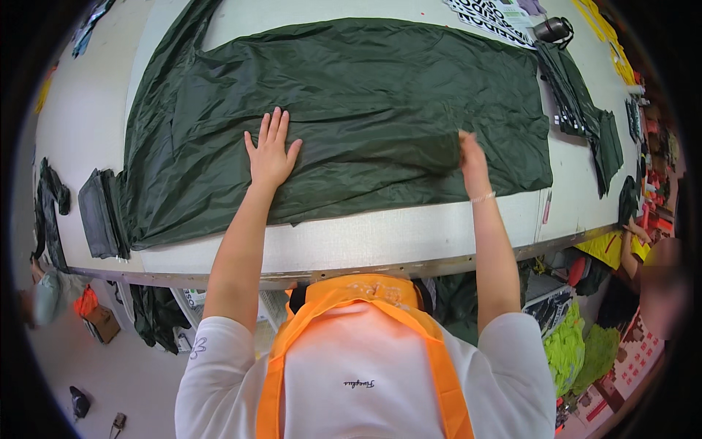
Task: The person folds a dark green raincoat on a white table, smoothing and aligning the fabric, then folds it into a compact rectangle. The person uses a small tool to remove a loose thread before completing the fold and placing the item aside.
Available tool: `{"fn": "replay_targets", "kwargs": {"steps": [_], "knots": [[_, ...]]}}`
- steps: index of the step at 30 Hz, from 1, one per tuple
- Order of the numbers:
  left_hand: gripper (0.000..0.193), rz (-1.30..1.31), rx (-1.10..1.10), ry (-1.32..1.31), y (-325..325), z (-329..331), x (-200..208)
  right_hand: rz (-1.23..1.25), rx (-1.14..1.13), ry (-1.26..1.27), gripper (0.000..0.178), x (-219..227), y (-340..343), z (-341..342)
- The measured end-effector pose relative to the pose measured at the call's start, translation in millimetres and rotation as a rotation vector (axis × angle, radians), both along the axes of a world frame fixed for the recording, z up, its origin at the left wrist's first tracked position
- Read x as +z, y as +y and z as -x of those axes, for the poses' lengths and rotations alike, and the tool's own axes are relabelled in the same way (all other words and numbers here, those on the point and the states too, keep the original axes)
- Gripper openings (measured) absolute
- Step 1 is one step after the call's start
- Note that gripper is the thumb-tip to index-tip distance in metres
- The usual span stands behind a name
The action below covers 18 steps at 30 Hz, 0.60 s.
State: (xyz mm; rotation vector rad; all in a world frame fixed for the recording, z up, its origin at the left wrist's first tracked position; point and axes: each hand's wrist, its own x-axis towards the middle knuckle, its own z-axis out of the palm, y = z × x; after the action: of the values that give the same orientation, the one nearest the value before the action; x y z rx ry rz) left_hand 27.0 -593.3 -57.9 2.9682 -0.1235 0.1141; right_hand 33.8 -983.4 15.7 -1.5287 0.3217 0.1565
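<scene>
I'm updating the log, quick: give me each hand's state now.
Left hand: open, palm down on the dark green cloth.
Right hand: curled at a fold of the cloth; blur hides whether its grip is closed.

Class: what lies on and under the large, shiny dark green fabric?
On top: bare left hand, spread flat; bare right hand at a fold. Beneath: pale tabletop extends beyond the fabric; anything covered is hidden.
</scene>
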Motion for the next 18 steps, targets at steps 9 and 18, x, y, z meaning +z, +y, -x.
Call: {"fn": "replay_targets", "kwargs": {"steps": [9, 18], "knots": [[0.069, 0.434, -0.043, -0.087, 57.5, 21.5, 62.0, 0.893, -0.105, -0.167, 0.02, -2.3, 0.1, 17.0], [0.069, -0.213, 0.291, 0.108, 223.0, 101.4, 59.6, 1.31, 0.894, -0.624, 0.057, -6.4, 82.9, -29.7]]}}
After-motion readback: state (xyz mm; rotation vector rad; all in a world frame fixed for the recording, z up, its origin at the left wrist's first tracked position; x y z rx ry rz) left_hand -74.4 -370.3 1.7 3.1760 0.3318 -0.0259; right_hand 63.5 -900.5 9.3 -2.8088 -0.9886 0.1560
